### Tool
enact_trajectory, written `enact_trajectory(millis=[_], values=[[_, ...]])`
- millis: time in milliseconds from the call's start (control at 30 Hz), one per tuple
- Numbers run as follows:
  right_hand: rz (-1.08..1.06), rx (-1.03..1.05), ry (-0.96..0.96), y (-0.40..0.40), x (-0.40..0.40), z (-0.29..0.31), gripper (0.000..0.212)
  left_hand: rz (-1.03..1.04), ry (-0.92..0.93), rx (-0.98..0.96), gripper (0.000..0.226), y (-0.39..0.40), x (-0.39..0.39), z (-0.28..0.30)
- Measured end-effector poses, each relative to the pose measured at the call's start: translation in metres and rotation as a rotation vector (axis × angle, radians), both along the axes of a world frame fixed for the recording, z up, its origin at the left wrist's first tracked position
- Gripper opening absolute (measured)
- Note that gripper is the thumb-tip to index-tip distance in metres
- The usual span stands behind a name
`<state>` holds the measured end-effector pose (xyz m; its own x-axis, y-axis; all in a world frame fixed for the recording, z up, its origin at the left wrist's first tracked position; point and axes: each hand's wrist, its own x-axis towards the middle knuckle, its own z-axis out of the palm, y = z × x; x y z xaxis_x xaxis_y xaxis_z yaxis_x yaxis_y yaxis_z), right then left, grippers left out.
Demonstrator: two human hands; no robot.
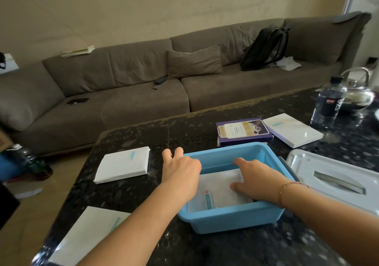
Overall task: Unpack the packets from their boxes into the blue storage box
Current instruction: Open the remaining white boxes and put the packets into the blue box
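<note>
A long grey sofa (127, 93) runs along the far wall, a black backpack (264, 47) leaning on its right end. In front of it stands the dark speckled bench (131, 196). Near the front edge of the bench sits the blue box (231, 218), open, and just to its right lies a clear lid (336, 175). White packets (217, 192) lie flat on the bottom of the blue box.

Both hands reach into that box. The right hand (254, 181) rests palm down on the packets, fingers straight and spread. The left hand (180, 169) sits over the box's left rim with its fingers loosely fanned and holding nothing; its fingertips point away past the rim.

Flat white boxes lie around: one (123, 164) left of the blue box, another (86, 237) at the near left corner, a third (293, 129) behind to the right, touching a purple box (244, 131) just behind the blue box. A water bottle (328, 101) and a steel kettle (359, 93) stand at the far right.
</note>
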<state>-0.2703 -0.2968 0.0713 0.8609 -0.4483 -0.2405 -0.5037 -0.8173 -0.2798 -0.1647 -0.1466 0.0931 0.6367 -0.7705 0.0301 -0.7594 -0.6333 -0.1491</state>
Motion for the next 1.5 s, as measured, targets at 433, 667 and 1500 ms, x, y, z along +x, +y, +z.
enact_trajectory(millis=[433, 667, 1500], values=[[0.357, 0.042, -0.998, 0.125, -0.033, 0.006, 0.015, 0.049, 0.057, -0.390, 0.038, 0.185, 0.000, -0.082], [0.325, 0.262, -0.517, 0.198, 0.007, -0.070, 0.021, 0.185, -0.036, -0.185, 0.038, 0.216, -0.012, -0.088], [0.623, -0.296, -0.688, 0.252, 0.076, -0.094, 0.024, 0.113, -0.077, -0.757, 0.039, 0.272, 0.012, -0.083]])
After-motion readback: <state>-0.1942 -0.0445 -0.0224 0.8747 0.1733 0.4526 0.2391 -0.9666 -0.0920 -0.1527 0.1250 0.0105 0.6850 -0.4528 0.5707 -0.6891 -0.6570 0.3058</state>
